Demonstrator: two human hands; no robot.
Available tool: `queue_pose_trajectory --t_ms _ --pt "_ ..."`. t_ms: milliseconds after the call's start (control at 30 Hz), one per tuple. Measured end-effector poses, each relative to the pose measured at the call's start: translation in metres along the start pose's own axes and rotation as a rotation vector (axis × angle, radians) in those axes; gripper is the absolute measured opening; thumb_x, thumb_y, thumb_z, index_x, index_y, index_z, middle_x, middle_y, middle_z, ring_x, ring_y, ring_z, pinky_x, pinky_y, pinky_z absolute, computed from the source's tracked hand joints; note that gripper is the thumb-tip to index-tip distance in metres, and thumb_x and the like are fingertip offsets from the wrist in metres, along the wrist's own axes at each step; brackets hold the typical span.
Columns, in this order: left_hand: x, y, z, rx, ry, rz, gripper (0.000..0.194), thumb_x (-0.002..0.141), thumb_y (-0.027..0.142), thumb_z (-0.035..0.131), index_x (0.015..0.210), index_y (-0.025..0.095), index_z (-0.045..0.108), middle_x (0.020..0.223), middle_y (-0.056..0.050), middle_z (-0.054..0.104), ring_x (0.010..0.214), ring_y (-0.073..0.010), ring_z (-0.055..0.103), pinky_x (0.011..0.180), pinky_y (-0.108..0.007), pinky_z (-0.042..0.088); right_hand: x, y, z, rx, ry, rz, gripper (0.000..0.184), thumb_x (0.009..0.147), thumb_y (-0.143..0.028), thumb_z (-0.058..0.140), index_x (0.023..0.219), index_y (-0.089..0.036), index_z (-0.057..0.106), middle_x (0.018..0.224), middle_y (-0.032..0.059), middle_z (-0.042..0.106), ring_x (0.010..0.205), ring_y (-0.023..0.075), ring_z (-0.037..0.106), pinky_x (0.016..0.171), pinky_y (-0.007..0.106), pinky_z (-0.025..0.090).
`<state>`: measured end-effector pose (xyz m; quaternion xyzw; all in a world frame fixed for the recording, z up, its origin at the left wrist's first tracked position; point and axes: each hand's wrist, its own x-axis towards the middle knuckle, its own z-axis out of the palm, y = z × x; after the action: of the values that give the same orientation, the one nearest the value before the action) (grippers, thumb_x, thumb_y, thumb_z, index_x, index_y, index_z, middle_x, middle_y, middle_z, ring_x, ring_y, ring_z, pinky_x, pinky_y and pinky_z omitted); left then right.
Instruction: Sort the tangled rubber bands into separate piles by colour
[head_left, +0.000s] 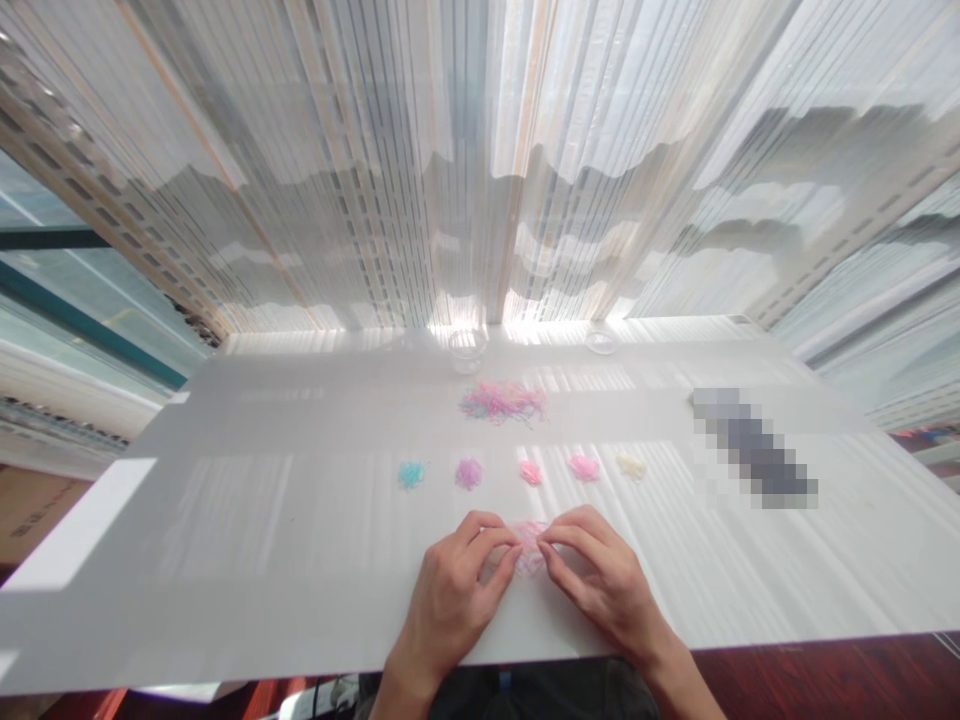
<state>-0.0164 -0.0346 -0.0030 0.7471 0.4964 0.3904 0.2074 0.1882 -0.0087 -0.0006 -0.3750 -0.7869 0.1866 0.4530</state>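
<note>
A small loose heap of mostly pink, thin rubber bands (531, 550) lies on the white table between my two hands. My left hand (461, 590) reaches in from the left, thumb and index fingertips pinched together at the heap's edge. From the other side my right hand (600, 575) pinches at the same heap with thumb and forefinger. Single bands at the fingertips are too fine to make out. In a row beyond lie small colour piles: teal bands (411, 474), purple bands (469, 473), coral bands (531, 472), pink bands (583, 467) and pale yellow bands (631, 466).
A larger mixed-colour pile of bands (504, 401) lies behind the row. Farther back stand a clear round container (467, 348) and a clear shallow lid or dish (600, 343). A blurred-out dark object (757, 445) rests at the right. Striped sheer curtains (480, 200) hang behind the table (300, 600).
</note>
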Motion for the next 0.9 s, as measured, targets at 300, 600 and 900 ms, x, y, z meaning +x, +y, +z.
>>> queue_pose_trajectory --t_ms 300,600,900 --pt "-0.0002 0.0008 -0.0003 -0.012 0.018 -0.023 0.010 0.102 0.023 0.058 0.098 0.021 0.068 0.096 -0.004 0.069 0.072 -0.0132 0.068 0.062 -0.022 0.056 0.0020 -0.0023 -0.0033 -0.024 -0.027 0.025 0.012 0.095 -0.013 0.064 0.099 -0.023 0.070 0.086 0.0044 0.070 0.078 0.0189 0.069 0.068 0.029 0.060" --pt "-0.0009 -0.0009 0.0014 0.014 0.035 -0.020 0.015 0.102 0.024 0.059 0.114 0.024 0.067 0.104 -0.005 0.072 0.078 -0.0153 0.071 0.066 -0.024 0.060 0.0018 -0.0003 -0.0018 -0.066 0.031 0.041 0.011 0.096 -0.016 0.064 0.100 -0.023 0.072 0.085 0.0046 0.070 0.077 0.0187 0.069 0.067 0.030 0.061" --pt "-0.0024 -0.0016 0.0008 0.006 0.023 -0.036 0.016 0.103 0.024 0.056 0.115 0.024 0.066 0.106 -0.006 0.071 0.085 -0.0175 0.071 0.069 -0.026 0.061 0.0000 0.0038 -0.0015 -0.158 0.177 0.180 0.009 0.099 -0.023 0.065 0.096 -0.022 0.073 0.088 0.0055 0.072 0.079 0.0195 0.068 0.065 0.030 0.057"
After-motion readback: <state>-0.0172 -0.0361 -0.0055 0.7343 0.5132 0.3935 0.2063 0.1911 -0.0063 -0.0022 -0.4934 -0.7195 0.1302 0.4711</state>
